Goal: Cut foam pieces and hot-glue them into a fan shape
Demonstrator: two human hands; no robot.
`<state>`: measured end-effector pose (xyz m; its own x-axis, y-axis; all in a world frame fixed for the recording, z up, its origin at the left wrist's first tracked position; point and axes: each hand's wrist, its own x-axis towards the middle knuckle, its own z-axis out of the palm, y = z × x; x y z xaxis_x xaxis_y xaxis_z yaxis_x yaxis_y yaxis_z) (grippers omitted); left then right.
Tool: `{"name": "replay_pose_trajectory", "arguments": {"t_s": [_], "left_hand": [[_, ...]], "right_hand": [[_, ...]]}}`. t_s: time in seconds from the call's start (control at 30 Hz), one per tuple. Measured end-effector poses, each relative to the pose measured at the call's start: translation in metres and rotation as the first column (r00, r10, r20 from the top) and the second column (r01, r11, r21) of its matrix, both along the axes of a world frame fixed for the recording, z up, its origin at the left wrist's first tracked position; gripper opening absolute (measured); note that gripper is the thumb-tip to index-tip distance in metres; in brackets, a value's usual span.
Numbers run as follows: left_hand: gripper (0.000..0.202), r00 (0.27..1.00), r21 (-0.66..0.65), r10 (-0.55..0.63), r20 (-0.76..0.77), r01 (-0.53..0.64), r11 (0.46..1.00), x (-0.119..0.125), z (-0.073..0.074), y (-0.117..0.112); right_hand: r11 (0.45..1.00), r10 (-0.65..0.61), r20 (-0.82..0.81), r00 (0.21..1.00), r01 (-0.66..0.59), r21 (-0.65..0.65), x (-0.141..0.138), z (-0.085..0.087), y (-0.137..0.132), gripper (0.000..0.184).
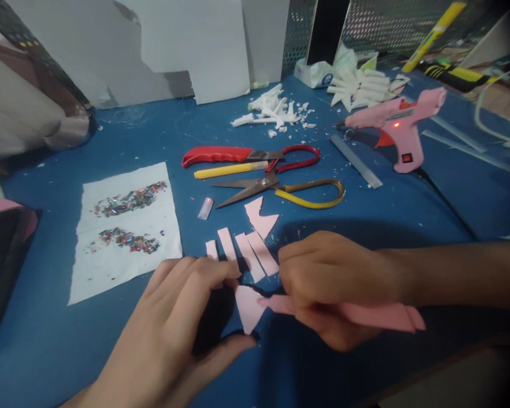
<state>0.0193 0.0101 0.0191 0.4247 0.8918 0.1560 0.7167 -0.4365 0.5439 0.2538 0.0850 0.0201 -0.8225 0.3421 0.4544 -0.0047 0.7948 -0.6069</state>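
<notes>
My left hand [178,317] steadies a small pink foam triangle [249,309] on the table, fingertips at its upper end and thumb at its lower tip. A long pink piece [382,316], seemingly a folded or rolled foam strip, runs through my closed right hand [327,283]. Its narrow tip meets the right side of the triangle. Just beyond my fingers lie several pink foam strips [250,258] and a notched pink scrap [261,218]. My right palm hides the middle of the long piece.
Scissors with yellow handles [310,192], a red-handled cutter [221,156] and a yellow stick [229,169] lie ahead. To the right stands a pink glue gun [402,122], its light lit. White scraps [276,107] sit behind; a glitter-strewn paper [123,266] lies left.
</notes>
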Motion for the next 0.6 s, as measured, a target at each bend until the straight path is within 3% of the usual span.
{"name": "replay_pose_trajectory", "arguments": {"t_s": [0.1,0.23,0.4,0.6], "left_hand": [[0.044,1.000,0.022,-0.013,-0.009,0.013,1.000,-0.0002,-0.0001,0.0006],[0.043,1.000,0.033,-0.020,-0.002,0.020,0.999,-0.0001,0.0006,0.0010],[0.043,1.000,0.022,-0.018,-0.002,0.018,1.000,0.0009,0.0015,-0.0002],[0.043,1.000,0.013,-0.025,-0.011,0.025,1.000,0.0001,0.0013,-0.0010]], "right_hand": [[0.999,-0.039,0.103,0.994,0.035,0.039,-0.0003,-0.0004,-0.0010,0.019],[0.995,0.094,0.076,0.993,-0.096,0.021,0.0018,-0.0023,-0.0021,0.015],[0.998,-0.055,0.097,0.994,0.057,-0.014,0.0006,-0.0009,0.0007,0.019],[1.000,0.029,0.067,0.997,-0.029,0.006,0.0020,0.0000,-0.0011,0.020]]}}
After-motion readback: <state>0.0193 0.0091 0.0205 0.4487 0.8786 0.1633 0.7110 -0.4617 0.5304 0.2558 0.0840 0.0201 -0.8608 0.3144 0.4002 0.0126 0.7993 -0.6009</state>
